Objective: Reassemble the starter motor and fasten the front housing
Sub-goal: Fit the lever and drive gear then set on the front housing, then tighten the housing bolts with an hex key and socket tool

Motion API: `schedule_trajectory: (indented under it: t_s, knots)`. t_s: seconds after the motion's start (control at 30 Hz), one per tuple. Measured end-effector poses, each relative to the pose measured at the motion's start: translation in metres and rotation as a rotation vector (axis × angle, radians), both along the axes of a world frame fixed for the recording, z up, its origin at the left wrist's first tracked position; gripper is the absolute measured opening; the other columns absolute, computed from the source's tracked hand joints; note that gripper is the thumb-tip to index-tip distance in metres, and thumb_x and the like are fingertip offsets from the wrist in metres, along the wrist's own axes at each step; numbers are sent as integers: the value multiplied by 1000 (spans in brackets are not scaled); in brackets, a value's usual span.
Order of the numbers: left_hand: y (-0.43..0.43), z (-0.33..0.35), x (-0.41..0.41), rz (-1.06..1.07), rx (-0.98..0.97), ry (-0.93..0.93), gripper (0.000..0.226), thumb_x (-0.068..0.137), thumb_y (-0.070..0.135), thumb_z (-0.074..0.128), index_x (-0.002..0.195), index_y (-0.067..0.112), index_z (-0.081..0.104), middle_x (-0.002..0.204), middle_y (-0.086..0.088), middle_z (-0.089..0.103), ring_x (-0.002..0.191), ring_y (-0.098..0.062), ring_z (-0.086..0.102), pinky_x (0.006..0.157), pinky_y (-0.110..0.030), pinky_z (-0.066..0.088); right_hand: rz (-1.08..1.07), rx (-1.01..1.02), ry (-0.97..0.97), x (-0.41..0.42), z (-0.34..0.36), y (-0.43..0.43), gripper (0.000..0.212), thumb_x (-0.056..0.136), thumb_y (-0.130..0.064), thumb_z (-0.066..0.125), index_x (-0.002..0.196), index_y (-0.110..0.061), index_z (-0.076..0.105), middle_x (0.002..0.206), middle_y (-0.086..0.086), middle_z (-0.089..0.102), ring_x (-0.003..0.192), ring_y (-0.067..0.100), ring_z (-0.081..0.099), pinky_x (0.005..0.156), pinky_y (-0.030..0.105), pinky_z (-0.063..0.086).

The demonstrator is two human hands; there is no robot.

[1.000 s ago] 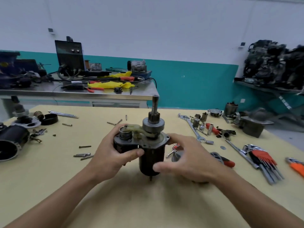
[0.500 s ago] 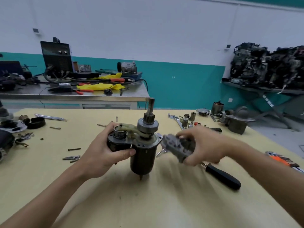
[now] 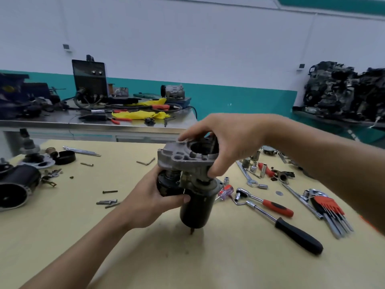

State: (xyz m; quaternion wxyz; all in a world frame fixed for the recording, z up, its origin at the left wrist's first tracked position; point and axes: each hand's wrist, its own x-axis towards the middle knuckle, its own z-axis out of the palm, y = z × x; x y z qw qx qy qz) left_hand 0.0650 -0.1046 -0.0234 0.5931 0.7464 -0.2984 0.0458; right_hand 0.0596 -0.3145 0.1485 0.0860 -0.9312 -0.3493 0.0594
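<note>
Our left hand (image 3: 152, 202) grips the starter motor (image 3: 194, 207). Our right hand (image 3: 227, 147) holds the front housing (image 3: 183, 156) on top, unseated. Bolting is left, we judge.

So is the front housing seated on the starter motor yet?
Not yet: the front housing sits tilted above the starter motor, a gap showing between them.

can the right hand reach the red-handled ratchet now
Likely not yet: the right hand is busy gripping the front housing. The ratchet lies uncovered nearby, so once freed, probably yes.
</note>
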Motion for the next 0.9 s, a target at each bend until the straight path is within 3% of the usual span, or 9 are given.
schedule_trajectory:
  t_s: [0.17,0.3,0.4,0.53,0.63,0.7,0.77,0.83,0.9]
  knots:
    - [-1,-3,2,8,2,-3,57,80,2,80,125,26,55,113,17,72,102,2,67,75,-11,52,-28,3,44,8,-7,-6,124,69,-17,89,159,-36,7,139,-21,55,122,5,55,98,16,46]
    - [-1,-3,2,-4,-7,-8,59,79,3,80,127,24,53,116,14,71,108,-2,66,80,-12,51,-21,51,54,12,-10,-11,128,68,-16,91,159,-38,3,138,-20,56,123,7,57,104,24,48]
    - [2,-5,1,1,-13,-11,57,79,2,79,126,21,52,108,14,72,94,0,68,70,-11,51,-44,110,80,14,-19,-21,131,66,-18,93,158,-40,3,139,-21,56,129,6,52,96,13,44]
    - [3,-7,2,-15,-31,0,70,79,10,82,137,21,45,119,7,69,112,-12,66,82,-21,54,-48,223,107,17,-39,-27,140,62,-24,96,156,-44,-6,139,-20,59,129,-4,50,100,10,32]
    - [4,-6,1,1,-39,-23,80,76,21,85,140,33,39,116,16,67,103,-4,66,72,-14,53,-32,355,134,21,-51,-27,148,54,-36,95,154,-46,-12,135,-22,62,127,-8,51,95,-3,32]
    - [4,-7,1,1,-45,-28,81,76,26,86,138,33,34,118,18,65,104,-3,65,72,-15,53,-8,426,184,20,-62,-25,147,53,-35,94,157,-40,-10,133,-23,63,125,-9,53,97,-2,35]
    - [2,-8,3,-13,-62,-20,88,76,30,86,139,35,26,122,17,66,111,-6,66,82,-17,54,-11,510,212,16,-76,-22,137,58,-35,95,160,-31,3,136,-20,62,125,-6,56,105,10,39]
    - [1,-9,3,-21,-79,-20,96,74,40,86,142,40,19,125,20,66,117,-9,65,91,-17,51,-44,639,153,11,-91,-19,123,55,-58,90,157,-29,27,146,-14,54,132,2,52,112,26,41]
    - [-2,-10,3,-36,-86,-43,96,73,46,85,141,47,18,125,20,67,115,-10,66,91,-15,50,-138,843,-1,5,-108,-15,113,48,-77,79,147,-33,45,148,-8,48,135,7,47,110,31,41]
